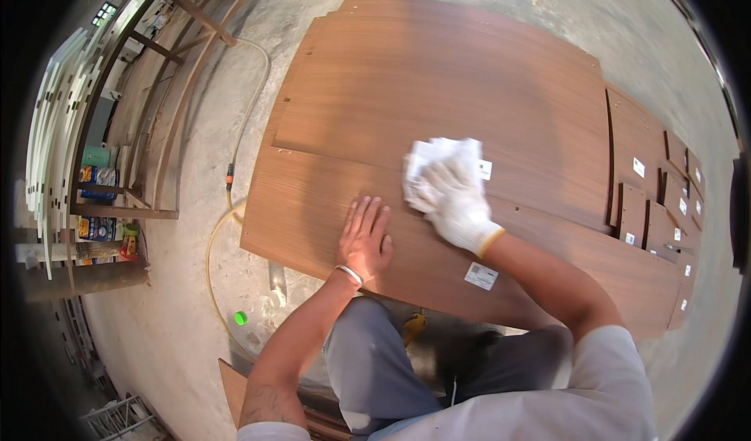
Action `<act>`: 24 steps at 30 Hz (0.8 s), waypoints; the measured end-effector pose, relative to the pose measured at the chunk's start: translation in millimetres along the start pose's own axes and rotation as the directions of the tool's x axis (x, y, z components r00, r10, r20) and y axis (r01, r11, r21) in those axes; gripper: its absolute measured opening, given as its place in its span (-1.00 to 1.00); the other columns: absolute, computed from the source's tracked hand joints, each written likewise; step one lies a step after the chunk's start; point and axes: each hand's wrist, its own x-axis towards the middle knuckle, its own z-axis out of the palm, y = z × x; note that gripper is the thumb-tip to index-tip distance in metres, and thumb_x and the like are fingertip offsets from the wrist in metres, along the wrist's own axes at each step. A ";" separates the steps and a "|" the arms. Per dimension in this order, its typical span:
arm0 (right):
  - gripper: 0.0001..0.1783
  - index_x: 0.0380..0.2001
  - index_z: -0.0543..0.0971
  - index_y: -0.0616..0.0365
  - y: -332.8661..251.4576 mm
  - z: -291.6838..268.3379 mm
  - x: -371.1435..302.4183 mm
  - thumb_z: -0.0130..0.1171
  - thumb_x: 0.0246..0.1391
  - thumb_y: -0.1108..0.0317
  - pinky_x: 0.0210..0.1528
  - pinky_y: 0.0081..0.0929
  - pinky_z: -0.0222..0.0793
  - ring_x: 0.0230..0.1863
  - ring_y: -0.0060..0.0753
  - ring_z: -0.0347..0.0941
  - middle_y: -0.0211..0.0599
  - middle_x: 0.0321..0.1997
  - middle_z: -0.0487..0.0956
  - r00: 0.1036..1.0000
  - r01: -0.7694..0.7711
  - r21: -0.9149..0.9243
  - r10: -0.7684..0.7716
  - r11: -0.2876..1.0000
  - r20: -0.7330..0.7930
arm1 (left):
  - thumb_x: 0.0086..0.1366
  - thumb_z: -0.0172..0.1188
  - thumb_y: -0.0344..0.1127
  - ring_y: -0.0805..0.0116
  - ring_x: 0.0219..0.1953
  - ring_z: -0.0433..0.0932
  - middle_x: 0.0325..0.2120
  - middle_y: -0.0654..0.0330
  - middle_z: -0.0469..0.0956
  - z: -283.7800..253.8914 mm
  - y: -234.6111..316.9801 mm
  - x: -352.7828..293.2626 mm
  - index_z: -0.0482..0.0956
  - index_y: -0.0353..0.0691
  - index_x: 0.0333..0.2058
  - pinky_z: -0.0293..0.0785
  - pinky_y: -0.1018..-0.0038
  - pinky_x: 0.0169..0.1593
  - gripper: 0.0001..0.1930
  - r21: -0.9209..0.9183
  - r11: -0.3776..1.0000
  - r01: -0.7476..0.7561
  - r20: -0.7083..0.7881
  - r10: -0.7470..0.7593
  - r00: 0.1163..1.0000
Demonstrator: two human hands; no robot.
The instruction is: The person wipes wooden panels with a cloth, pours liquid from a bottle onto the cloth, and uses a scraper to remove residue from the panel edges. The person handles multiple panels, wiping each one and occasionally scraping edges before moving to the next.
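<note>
My right hand (458, 206), in a white knit glove with a yellow cuff, presses a crumpled white cloth (446, 152) onto a brown wood-grain panel (422, 73). The glove is slightly blurred, and its fingers are bent over the cloth. Bare and flat, my left hand (365, 238) rests on the nearer wood-grain panel (313, 198) with its fingers stretched out; a pale band circles that wrist. One white label (481, 276) sits on the near panel by my right forearm. Another label (486, 170) shows just right of the cloth.
Smaller brown boards (634, 144) with white labels lie at the right. A yellowish hose (210, 265) runs along the concrete floor on the left, beside a green cap (240, 317). Farther left stands a rack (125, 213) with long pale strips (59, 128). A yellow tool (415, 326) lies near my knees.
</note>
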 end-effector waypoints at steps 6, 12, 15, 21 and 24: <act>-0.61 0.06 0.59 -0.05 -92.8 16.2 227.1 -0.02 0.22 0.18 0.48 -0.11 0.00 0.39 -0.28 0.33 -0.34 0.23 0.55 0.989 -0.062 0.283 0.021 0.957 0.144 | 0.08 0.22 -0.26 -0.21 0.25 0.36 0.08 -0.09 0.49 29.4 9.1 10.4 0.67 -0.21 -0.02 0.41 -0.01 0.25 -0.56 -0.010 1.000 -0.026 -0.054 0.025 0.998; -0.51 0.15 0.52 -0.03 -26.9 30.4 77.6 0.11 0.12 0.18 0.47 -0.13 0.06 0.39 -0.22 0.29 -0.34 0.26 0.51 0.982 0.167 0.249 -0.138 0.954 -0.130 | 0.05 0.16 -0.31 -0.18 0.28 0.35 0.18 -0.06 0.44 25.6 -0.3 0.9 0.55 -0.20 0.16 0.35 0.00 0.33 -0.40 0.015 0.999 -0.033 -0.030 0.034 0.999; -0.45 0.22 0.44 -0.01 49.3 -18.4 -86.4 0.14 0.14 0.20 0.53 -0.14 -0.05 0.46 -0.19 0.15 -0.30 0.37 0.37 0.998 -0.015 0.065 0.019 0.998 -0.063 | 0.07 0.12 -0.35 -0.20 0.31 0.33 0.21 -0.09 0.42 17.6 -4.5 -2.8 0.53 -0.25 0.17 0.22 -0.05 0.44 -0.40 0.034 0.999 -0.043 -0.106 0.046 0.993; -0.26 0.49 0.26 -0.04 200.0 -79.7 -454.7 0.08 0.24 0.22 0.66 -0.19 -0.33 0.66 -0.16 -0.17 -0.25 0.63 0.10 0.453 -0.733 -0.430 0.850 0.527 0.270 | 0.18 0.10 -0.37 -0.17 0.36 0.29 0.25 -0.12 0.38 38.1 24.1 9.2 0.46 -0.32 0.22 0.16 -0.01 0.47 -0.43 0.132 0.991 -0.002 -0.072 0.011 0.997; -0.35 0.40 0.41 0.04 197.8 -101.0 -520.3 0.08 0.20 0.35 0.57 -0.27 -0.03 0.54 0.06 0.12 -0.05 0.56 0.21 0.075 -0.997 0.016 0.979 0.073 0.192 | 0.22 0.12 -0.34 -0.16 0.40 0.24 0.30 -0.11 0.34 22.4 26.3 2.6 0.40 -0.36 0.26 0.10 -0.02 0.49 -0.40 0.286 0.951 0.120 -0.021 -0.119 0.993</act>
